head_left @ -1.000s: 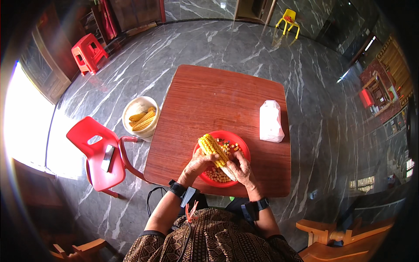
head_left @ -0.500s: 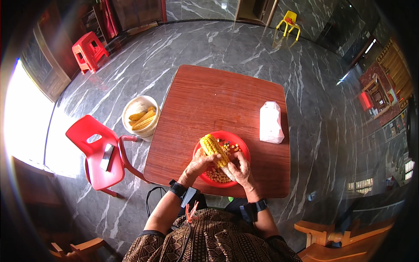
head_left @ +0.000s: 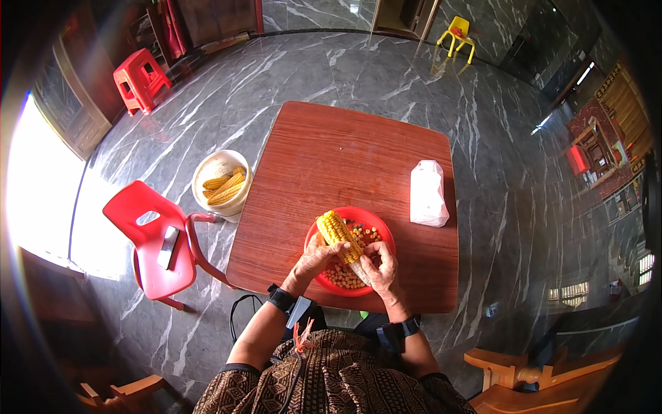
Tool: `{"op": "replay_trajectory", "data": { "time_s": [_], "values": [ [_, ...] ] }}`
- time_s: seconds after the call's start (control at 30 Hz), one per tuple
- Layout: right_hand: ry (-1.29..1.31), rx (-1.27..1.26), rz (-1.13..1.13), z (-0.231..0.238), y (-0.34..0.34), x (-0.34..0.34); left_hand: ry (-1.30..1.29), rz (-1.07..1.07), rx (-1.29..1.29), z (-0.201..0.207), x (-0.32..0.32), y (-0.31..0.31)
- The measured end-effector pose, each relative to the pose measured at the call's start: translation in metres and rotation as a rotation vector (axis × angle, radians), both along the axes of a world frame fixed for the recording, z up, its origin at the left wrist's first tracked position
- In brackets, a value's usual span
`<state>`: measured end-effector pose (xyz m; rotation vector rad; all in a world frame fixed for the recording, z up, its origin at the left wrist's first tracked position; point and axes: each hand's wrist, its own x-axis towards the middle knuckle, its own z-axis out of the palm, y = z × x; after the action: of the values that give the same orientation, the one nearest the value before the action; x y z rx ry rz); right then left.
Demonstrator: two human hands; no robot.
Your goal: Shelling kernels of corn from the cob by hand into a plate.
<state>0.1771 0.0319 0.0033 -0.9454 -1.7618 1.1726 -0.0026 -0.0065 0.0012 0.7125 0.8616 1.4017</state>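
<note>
A yellow corn cob (head_left: 338, 231) slants over a red bowl (head_left: 387, 232). Its lower end is bare and pale, while kernels cover the rest. My left hand (head_left: 316, 257) is closed round the cob's left side, thumb across the kernels. At the bare lower end, my right hand (head_left: 380, 265) grips the cob with fingers bent; part of its fingertips is hidden. Loose corn kernels (head_left: 343, 276) lie in the bowl beneath, several of them also showing past the cob on the far side.
The bowl stands on a brown wooden table (head_left: 345, 152). A white tissue pack (head_left: 428, 193) lies at the right edge. Left of the table are a white bucket (head_left: 238, 207) with several corn cobs and a red chair (head_left: 176, 276) with a phone (head_left: 168, 247) on it.
My right hand's fingers have shifted slightly at the cob's lower end. The cob and my left hand stay nearly in place.
</note>
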Motion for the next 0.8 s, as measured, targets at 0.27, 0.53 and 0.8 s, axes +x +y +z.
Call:
{"op": "replay_trajectory", "data": {
  "time_s": [0.27,0.53,0.8],
  "values": [
    [0.026,-0.012,0.039,0.010,0.000,0.001,-0.007,0.011,-0.015,-0.003,0.001,0.001],
    [-0.017,0.008,0.063,0.008,0.002,0.004,0.011,0.018,0.002,0.014,0.002,-0.001],
    [-0.034,-0.005,-0.042,0.006,0.005,0.003,-0.067,0.025,-0.101,0.006,0.001,-0.003]
  ]
}}
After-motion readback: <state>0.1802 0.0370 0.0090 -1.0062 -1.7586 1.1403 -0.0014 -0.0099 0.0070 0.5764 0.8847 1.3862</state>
